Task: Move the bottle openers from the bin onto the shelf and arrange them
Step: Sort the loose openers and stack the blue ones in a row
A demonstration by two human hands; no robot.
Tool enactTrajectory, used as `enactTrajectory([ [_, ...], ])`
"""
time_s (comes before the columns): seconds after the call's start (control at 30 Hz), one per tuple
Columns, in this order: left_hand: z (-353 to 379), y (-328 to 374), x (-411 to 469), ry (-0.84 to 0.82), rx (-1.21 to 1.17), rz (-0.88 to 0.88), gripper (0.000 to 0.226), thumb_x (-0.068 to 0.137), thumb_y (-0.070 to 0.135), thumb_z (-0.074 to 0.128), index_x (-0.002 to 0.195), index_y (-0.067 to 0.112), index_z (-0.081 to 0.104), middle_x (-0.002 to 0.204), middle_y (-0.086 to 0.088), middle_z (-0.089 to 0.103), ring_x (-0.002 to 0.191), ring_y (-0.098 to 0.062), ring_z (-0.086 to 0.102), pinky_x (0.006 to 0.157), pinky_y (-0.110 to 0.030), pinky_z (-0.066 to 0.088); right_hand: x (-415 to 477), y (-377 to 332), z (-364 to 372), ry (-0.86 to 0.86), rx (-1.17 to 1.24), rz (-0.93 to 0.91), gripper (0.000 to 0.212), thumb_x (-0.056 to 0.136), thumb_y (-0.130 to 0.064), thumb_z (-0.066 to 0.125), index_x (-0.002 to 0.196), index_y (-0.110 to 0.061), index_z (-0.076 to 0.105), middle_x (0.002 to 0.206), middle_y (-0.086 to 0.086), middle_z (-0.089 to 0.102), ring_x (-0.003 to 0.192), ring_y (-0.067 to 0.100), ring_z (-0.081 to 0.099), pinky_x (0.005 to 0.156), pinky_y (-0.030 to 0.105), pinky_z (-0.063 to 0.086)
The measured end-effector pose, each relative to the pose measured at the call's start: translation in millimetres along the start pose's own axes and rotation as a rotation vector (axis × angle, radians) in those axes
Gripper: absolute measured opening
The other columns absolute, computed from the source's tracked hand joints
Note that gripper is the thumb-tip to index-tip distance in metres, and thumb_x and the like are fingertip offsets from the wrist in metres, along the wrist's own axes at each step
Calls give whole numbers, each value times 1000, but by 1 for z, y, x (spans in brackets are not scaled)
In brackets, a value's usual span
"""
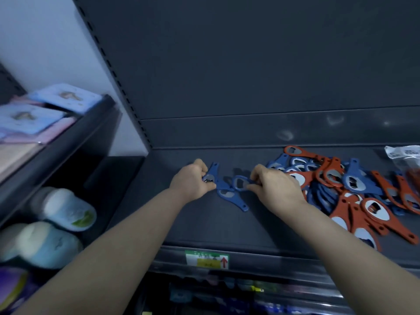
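On the dark shelf (204,228), head cam view: the left hand (193,181) has its fingers curled round the head end of one blue opener (212,172), with the handle pointing toward the back. The right hand (276,187) pinches a second blue opener (239,183) by the handle, ring end facing left. A third blue opener (234,198) lies flat between the hands. A messy pile of red and blue openers (341,185) sits just beside the right hand. There's a price label (206,259) on the front edge.

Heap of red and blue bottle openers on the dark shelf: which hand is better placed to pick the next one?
Right. The right hand lies beside the heap of red and blue bottle openers, though its fingers pinch a blue oval-headed opener; the left hand grips another blue opener, farther away.
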State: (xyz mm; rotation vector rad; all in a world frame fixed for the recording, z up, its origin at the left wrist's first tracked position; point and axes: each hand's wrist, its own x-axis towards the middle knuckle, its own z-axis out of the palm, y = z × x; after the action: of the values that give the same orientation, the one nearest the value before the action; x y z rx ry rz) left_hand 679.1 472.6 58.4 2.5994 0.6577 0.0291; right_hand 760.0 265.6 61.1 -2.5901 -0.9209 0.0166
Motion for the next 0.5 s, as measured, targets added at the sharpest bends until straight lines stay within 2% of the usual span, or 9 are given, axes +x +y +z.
enactTrajectory([
  [0.1, -11, -19, 10, -41, 3, -31, 69, 76, 27, 73, 136, 14, 40, 116, 2, 62, 108, -19, 58, 93, -35, 48, 8, -15, 7, 4, 61, 25, 27, 89, -48, 56, 101, -24, 53, 99, 0, 65, 97, 27, 60, 69, 30, 35],
  [0.2, -18, -39, 18, -56, 5, 44, 74, 83, 13, 65, 147, 12, 29, 131, -1, 59, 122, -22, 52, 102, -34, 42, 18, -31, 14, -1, 86, 27, 26, 90, -48, 56, 100, -24, 53, 97, -1, 65, 95, 26, 59, 68, 31, 36],
  [0.27, -17, -49, 24, -48, -24, 85, 75, 86, 1, 56, 151, 15, 22, 136, -1, 55, 127, -21, 47, 103, -30, 40, 25, -39, 18, 6, 94, 37, 25, 90, -47, 56, 100, -24, 53, 96, -2, 64, 94, 24, 59, 67, 31, 35],
  [0.37, -15, -58, 36, -34, -90, 111, 79, 87, -8, 49, 153, 22, 17, 138, 4, 54, 127, -16, 48, 95, -20, 39, 36, -49, 26, 0, 103, 70, 22, 90, -46, 57, 98, -26, 53, 95, -3, 64, 93, 23, 59, 67, 31, 37],
  [0.5, -19, -69, 44, 69, -239, 146, 70, 88, -13, 41, 149, 18, 28, 139, -1, 52, 129, -16, 47, 101, -22, 38, 55, -64, 36, -8, 138, 112, 21, 89, -45, 59, 99, -27, 56, 98, -5, 66, 94, 22, 60, 70, 31, 42],
])
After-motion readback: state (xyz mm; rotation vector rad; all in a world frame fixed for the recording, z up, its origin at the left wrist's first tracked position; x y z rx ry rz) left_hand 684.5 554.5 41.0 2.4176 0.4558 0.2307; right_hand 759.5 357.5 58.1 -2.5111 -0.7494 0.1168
